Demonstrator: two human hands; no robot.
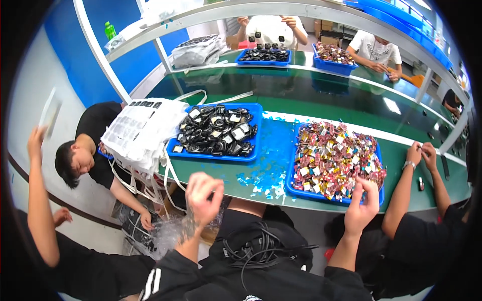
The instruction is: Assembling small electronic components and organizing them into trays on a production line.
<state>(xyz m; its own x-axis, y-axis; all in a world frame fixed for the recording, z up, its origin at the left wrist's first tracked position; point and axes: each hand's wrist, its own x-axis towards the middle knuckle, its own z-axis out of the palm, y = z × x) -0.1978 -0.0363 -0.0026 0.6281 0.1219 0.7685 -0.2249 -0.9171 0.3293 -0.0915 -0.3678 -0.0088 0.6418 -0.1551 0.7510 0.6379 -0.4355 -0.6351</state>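
Note:
My left hand (pixel 202 196) is raised in front of the table edge with its fingers curled in. What it holds, if anything, is hidden. My right hand (pixel 362 206) is closed too, thumb and fingers bent together, at the near right corner of a blue tray (pixel 289 186). Anything between those fingers is too small to make out. A heap of small reddish-brown electronic parts (pixel 336 155) with white and yellow bits fills that tray. Left of it, another blue tray (pixel 257 120) holds many black plastic housings (pixel 217 131), some with pale square faces.
Blue film scraps (pixel 271 170) litter the green table (pixel 221 178) between the trays. White packing sheets (pixel 145 130) are stacked at left. Black cables (pixel 256 251) lie on my lap. A co-worker's hands (pixel 420 154) work at right; another person (pixel 85 145) bends down at left. A metal frame (pixel 211 27) crosses above.

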